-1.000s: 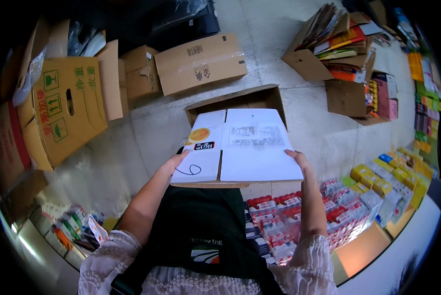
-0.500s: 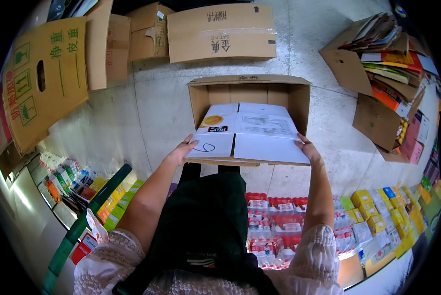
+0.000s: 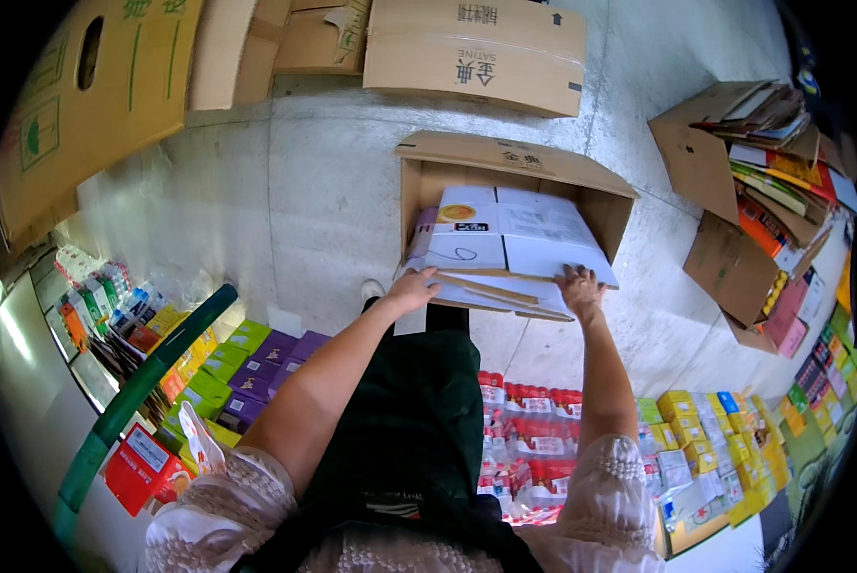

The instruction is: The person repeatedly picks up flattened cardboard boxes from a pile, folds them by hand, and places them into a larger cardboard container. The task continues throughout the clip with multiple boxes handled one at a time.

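Note:
A stack of flattened white cardboard boxes (image 3: pixel 543 250) lies tilted inside an open brown carton (image 3: pixel 619 224), its near edge sticking out of the opening. The layers fan slightly apart at that edge, and brown inner cardboard shows between them. My left hand (image 3: pixel 413 289) is closed on the stack's near left corner, thumb and fingers at the edge. Near the right corner, my right hand (image 3: pixel 582 292) rests with its fingers spread over the edge of the upper sheet. The carton's bottom and the stack's far end are hidden.
Another brown carton (image 3: pixel 474 59) and a large yellow-brown box (image 3: pixel 94 124) stand beyond. Right, a box overflows with folded cardboard (image 3: pixel 772 181). Red-labelled bottle packs (image 3: pixel 540 435) and yellow boxes (image 3: pixel 734 439) line the near right; a green pole (image 3: pixel 151 382) rises left beside purple boxes (image 3: pixel 261 368).
The white stack has moved deeper into the carton, and its layers have spread at the near edge. My hands have come closer together; the right has gone from gripping the side to spread fingers.

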Demonstrator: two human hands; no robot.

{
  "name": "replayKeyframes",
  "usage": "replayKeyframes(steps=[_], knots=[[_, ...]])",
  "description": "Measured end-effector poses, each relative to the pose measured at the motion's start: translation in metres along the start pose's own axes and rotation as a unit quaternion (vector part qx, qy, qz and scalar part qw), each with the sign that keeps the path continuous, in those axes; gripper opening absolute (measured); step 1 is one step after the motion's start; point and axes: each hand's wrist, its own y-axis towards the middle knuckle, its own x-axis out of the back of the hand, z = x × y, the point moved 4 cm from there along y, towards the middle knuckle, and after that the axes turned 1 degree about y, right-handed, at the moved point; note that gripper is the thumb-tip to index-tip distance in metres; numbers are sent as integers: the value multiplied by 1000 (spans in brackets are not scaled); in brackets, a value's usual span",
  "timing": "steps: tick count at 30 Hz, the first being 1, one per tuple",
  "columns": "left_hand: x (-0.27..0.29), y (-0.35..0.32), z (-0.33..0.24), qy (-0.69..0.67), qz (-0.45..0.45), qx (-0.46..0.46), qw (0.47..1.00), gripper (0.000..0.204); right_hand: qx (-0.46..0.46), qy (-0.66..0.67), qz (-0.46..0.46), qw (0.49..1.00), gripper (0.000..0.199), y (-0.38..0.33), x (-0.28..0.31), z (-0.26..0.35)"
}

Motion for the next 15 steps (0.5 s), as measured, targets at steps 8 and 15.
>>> replayKeyframes(steps=[8,15], knots=[[25,-75,83,-223,-95,-84,967,26,36,38,-117,992,58,-36,23,97],[35,-178,273,-334,-110,20,936,21,78,-25,-67,994,47,-143,9,207]])
